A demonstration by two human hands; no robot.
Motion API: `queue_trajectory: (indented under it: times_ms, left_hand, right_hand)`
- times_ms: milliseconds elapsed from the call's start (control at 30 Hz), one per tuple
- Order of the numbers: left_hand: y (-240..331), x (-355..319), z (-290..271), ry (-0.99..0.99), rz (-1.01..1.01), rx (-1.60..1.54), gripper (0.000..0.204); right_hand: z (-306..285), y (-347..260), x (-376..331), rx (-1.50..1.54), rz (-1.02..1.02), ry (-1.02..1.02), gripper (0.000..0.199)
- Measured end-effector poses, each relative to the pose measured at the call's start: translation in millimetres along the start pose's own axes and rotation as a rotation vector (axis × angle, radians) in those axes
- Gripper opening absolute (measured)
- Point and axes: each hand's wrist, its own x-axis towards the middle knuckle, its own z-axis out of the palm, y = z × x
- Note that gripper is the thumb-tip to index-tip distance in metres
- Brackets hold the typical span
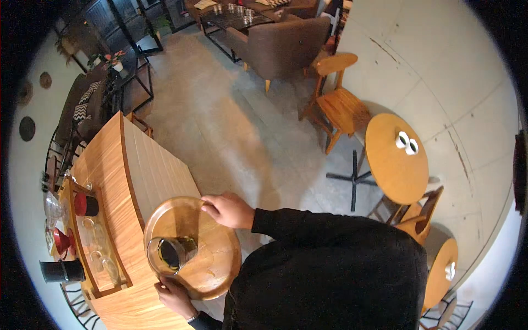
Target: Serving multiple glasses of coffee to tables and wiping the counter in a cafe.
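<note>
I hold a round wooden tray beside the end of a wooden counter. My right hand grips its far rim, thumb on top and the other fingers mostly hidden. At the near left rim my left hand is closed on the edge, just below a clear glass vessel. That glass vessel stands near the tray's left side and has dark liquid in it. Some small wet-looking marks show on the bare wood.
The wooden counter carries a rack with glassware, a red-and-black container, a red dripper and a black pot. To the right, a round table bears two white cups. A wooden chair and an armchair stand beyond.
</note>
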Motion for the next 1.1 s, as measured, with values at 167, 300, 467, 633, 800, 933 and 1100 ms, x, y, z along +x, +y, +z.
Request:
queue_trajectory:
  times_ms: [167, 300, 467, 633, 800, 933, 1100]
  left_hand:
    - [83, 42, 40, -0.088, 0.085, -0.205, 0.040]
    - [117, 92, 87, -0.157, 0.171, -0.267, 0.037]
    - [194, 165, 145, -0.214, 0.176, -0.262, 0.036]
    - [265, 255, 206, -0.279, 0.223, -0.309, 0.033]
    - [319, 365, 277, -0.348, 0.240, -0.406, 0.033]
    - [376, 449, 317, -0.364, 0.321, -0.453, 0.033]
    - [426, 538, 376, -0.358, 0.340, -0.479, 0.032]
  right_hand:
    - [-43, 42, 27, -0.015, -0.017, 0.137, 0.027]
    - [-73, 63, 60, -0.080, 0.145, 0.125, 0.034]
    - [-107, 93, 127, -0.167, 0.236, 0.257, 0.034]
    - [-127, 137, 209, -0.168, 0.322, 0.315, 0.035]
    - [-147, 163, 318, -0.146, 0.415, 0.392, 0.036]
    - [-152, 205, 400, -0.159, 0.304, 0.525, 0.035]
    - [-169, 236, 514, -0.167, 0.338, 0.487, 0.033]
